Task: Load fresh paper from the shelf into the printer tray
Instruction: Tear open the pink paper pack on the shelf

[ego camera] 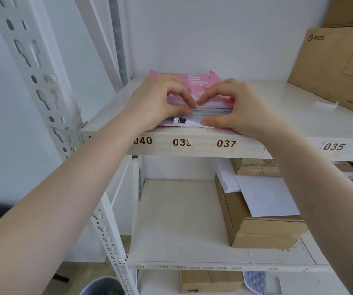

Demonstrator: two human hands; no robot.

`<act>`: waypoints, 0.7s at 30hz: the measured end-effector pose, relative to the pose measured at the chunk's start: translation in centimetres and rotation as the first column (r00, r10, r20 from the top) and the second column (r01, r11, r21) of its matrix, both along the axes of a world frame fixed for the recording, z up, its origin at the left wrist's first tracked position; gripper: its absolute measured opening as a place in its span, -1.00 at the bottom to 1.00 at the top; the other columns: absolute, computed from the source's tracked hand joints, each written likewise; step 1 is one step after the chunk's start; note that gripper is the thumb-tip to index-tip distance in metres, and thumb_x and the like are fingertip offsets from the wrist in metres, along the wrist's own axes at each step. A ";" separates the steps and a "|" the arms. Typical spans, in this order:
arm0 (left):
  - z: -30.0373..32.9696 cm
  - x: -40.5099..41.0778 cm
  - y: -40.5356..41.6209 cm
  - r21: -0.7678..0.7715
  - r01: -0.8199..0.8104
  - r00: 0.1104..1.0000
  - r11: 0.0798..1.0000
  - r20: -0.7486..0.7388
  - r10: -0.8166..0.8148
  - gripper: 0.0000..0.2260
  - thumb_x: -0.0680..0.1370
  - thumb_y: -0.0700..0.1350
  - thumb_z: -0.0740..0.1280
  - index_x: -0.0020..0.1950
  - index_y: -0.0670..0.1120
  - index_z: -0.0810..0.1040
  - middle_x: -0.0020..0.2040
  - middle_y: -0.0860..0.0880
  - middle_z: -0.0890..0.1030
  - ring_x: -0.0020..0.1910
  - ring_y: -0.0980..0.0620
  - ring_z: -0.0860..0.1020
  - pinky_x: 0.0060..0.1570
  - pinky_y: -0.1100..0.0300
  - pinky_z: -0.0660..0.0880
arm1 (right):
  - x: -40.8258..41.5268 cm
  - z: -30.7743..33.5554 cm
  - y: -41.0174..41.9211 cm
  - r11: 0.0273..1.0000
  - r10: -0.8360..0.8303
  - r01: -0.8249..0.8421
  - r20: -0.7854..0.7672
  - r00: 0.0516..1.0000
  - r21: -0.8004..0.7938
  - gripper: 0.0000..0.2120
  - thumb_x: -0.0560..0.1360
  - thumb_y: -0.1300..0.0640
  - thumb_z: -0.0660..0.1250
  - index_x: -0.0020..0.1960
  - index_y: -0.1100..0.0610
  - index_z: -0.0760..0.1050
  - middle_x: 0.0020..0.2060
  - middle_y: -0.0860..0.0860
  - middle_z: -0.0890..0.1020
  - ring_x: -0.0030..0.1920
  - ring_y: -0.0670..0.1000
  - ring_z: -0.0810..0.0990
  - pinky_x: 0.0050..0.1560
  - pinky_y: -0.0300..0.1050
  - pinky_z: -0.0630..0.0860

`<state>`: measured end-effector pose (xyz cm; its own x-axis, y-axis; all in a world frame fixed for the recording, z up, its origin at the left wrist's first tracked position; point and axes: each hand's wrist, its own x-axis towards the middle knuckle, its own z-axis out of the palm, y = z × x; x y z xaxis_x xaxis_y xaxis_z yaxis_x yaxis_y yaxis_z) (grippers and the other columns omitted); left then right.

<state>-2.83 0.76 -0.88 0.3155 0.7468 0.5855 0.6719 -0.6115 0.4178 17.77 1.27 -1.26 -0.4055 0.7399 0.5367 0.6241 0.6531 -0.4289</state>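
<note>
A ream of white paper in a torn pink wrapper (pixel 194 81) lies near the front edge of the upper white shelf (pixel 277 128). Its open end faces me and shows the stacked sheet edges (pixel 211 112). My left hand (pixel 156 101) rests on the ream's left side, thumb and fingers pinching the wrapper and sheets at the open end. On the right side, my right hand (pixel 233 105) has its fingers on top of the stack and its thumb underneath the front edge. The printer and its tray are not in view.
A large PICO cardboard box (pixel 337 67) stands at the right of the same shelf. The shelf below holds a cardboard box (pixel 263 233) with loose white sheets (pixel 265 194) on it. The white slotted upright (pixel 43 81) runs down the left. A grey bin (pixel 103 286) stands on the floor.
</note>
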 end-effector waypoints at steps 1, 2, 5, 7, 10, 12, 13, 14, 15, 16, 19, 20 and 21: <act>0.0 0.0 0.1 0.002 -0.006 1.000 1.000 0.000 0.006 -0.85 0.31 0.00 0.50 -0.14 0.17 0.68 -0.01 0.12 0.61 0.08 0.10 0.54 0.15 -0.03 0.45 | 0.0 -0.1 0.1 1.000 -0.004 0.004 -0.011 1.000 -0.001 -0.62 0.19 -0.09 0.49 0.00 -0.18 0.59 0.10 0.00 0.53 0.19 0.02 0.46 0.15 -0.19 0.37; 0.0 0.0 0.1 0.002 -0.013 1.000 1.000 0.001 0.013 -0.84 0.29 0.03 0.50 -0.15 0.17 0.67 -0.02 0.13 0.60 0.07 0.09 0.54 0.14 -0.04 0.45 | 0.0 -0.1 0.1 1.000 -0.010 0.010 -0.020 1.000 0.000 -0.63 0.19 -0.10 0.49 0.01 -0.18 0.60 0.09 -0.01 0.53 0.20 0.03 0.46 0.16 -0.16 0.38; -0.1 0.2 0.2 -0.013 -0.036 0.999 0.999 0.022 0.036 -0.81 0.26 0.08 0.51 -0.16 0.14 0.68 -0.06 0.14 0.61 0.03 0.09 0.54 0.10 -0.03 0.47 | 0.1 -0.2 0.3 1.000 -0.024 0.025 -0.033 0.999 0.014 -0.66 0.25 -0.12 0.50 0.01 -0.13 0.62 0.02 -0.09 0.55 0.18 -0.01 0.47 0.15 -0.16 0.39; -0.1 0.3 0.3 -0.034 -0.048 0.997 0.998 0.053 0.050 -0.83 0.27 0.06 0.54 -0.18 0.09 0.69 -0.08 0.11 0.63 -0.09 0.12 0.54 -0.02 0.06 0.49 | 0.0 -0.2 0.1 0.999 -0.024 0.025 -0.043 0.999 0.021 -0.69 0.30 -0.08 0.51 0.03 -0.07 0.64 -0.08 -0.22 0.53 0.11 -0.09 0.48 0.06 -0.30 0.36; -0.2 0.3 0.5 -0.039 -0.059 0.996 0.998 0.069 0.062 -0.89 0.32 -0.01 0.53 -0.22 0.02 0.68 -0.11 0.03 0.67 -0.29 0.22 0.47 -0.22 0.29 0.38 | 0.0 -0.1 0.0 0.999 -0.034 0.036 -0.037 0.999 0.030 -0.70 0.32 -0.04 0.51 0.03 -0.04 0.65 -0.14 -0.30 0.50 0.08 -0.11 0.47 0.03 -0.34 0.33; -0.1 0.3 0.4 -0.023 -0.074 0.996 0.997 0.051 0.075 -0.92 0.34 -0.02 0.52 -0.21 0.02 0.68 -0.09 0.02 0.68 -0.26 0.29 0.47 -0.25 0.42 0.31 | 0.0 -0.2 0.0 0.999 -0.042 0.043 -0.027 0.999 0.031 -0.69 0.30 -0.04 0.52 0.04 -0.07 0.64 -0.10 -0.28 0.50 0.11 -0.08 0.47 0.08 -0.24 0.35; -0.1 0.3 0.4 -0.023 -0.079 0.996 0.997 0.049 0.080 -0.92 0.35 -0.02 0.51 -0.21 0.02 0.68 -0.07 0.02 0.68 -0.21 0.27 0.48 -0.22 0.43 0.32 | 0.0 -0.2 0.0 0.999 -0.043 0.044 -0.024 0.999 0.029 -0.68 0.30 -0.04 0.52 0.04 -0.08 0.64 -0.08 -0.25 0.50 0.13 -0.07 0.47 0.10 -0.20 0.35; 0.0 0.3 0.3 -0.029 -0.081 0.995 0.996 0.053 0.082 -0.92 0.36 -0.02 0.51 -0.20 0.02 0.68 -0.05 0.02 0.68 -0.15 0.23 0.51 -0.16 0.40 0.35 | 0.0 -0.2 0.1 0.999 -0.042 0.042 -0.023 0.999 0.028 -0.68 0.29 -0.03 0.52 0.04 -0.09 0.63 -0.06 -0.20 0.52 0.14 -0.05 0.48 0.10 -0.18 0.35; 0.0 0.3 0.3 -0.039 -0.082 0.995 0.996 0.060 0.084 -0.92 0.36 -0.02 0.51 -0.20 0.03 0.69 -0.04 0.01 0.68 -0.09 0.16 0.54 -0.09 0.32 0.41 | 0.1 -0.2 0.1 0.999 -0.040 0.040 -0.023 0.999 0.027 -0.68 0.29 -0.02 0.52 0.04 -0.09 0.63 -0.04 -0.16 0.53 0.14 -0.05 0.48 0.10 -0.18 0.35; 0.0 0.3 0.2 -0.047 -0.083 0.994 0.995 0.065 0.086 -0.92 0.36 -0.02 0.51 -0.20 0.03 0.69 -0.04 0.01 0.68 -0.04 0.09 0.56 -0.02 0.22 0.45 | 0.1 -0.2 0.1 0.999 -0.037 0.038 -0.022 0.999 0.028 -0.68 0.29 -0.02 0.52 0.04 -0.09 0.63 -0.02 -0.12 0.54 0.14 -0.04 0.48 0.09 -0.18 0.35; 0.1 0.3 0.1 -0.052 -0.087 0.994 0.995 0.057 0.090 -0.93 0.36 -0.02 0.51 -0.20 0.03 0.69 -0.04 0.03 0.68 0.03 0.05 0.58 0.08 0.07 0.48 | 0.1 -0.2 0.0 0.999 -0.040 0.041 -0.027 0.999 0.028 -0.68 0.29 -0.03 0.52 0.03 -0.11 0.63 0.01 -0.07 0.55 0.14 -0.02 0.49 0.11 -0.16 0.37; 0.1 0.3 0.1 -0.052 -0.089 0.994 0.995 0.055 0.091 -0.93 0.36 -0.02 0.51 -0.21 0.04 0.69 -0.05 0.05 0.68 0.03 0.05 0.58 0.08 0.06 0.48 | 0.1 -0.2 0.0 0.999 -0.042 0.043 -0.027 0.999 0.025 -0.68 0.29 -0.03 0.52 0.03 -0.11 0.63 0.01 -0.06 0.56 0.13 -0.02 0.49 0.11 -0.16 0.37; 0.1 0.3 0.1 -0.055 -0.089 0.994 0.994 0.053 0.092 -0.94 0.36 -0.01 0.51 -0.22 0.05 0.68 -0.07 0.06 0.67 0.02 0.05 0.57 0.08 0.05 0.48 | 0.1 -0.2 0.0 0.999 -0.043 0.043 -0.027 0.999 0.023 -0.68 0.29 -0.03 0.53 0.03 -0.11 0.63 0.02 -0.05 0.56 0.13 -0.01 0.50 0.10 -0.16 0.37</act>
<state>-2.48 0.88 -0.79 0.2134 0.8010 0.5594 0.6987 -0.5253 0.4857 17.85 1.25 -1.45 -0.3592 0.7435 0.5641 0.6406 0.6360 -0.4303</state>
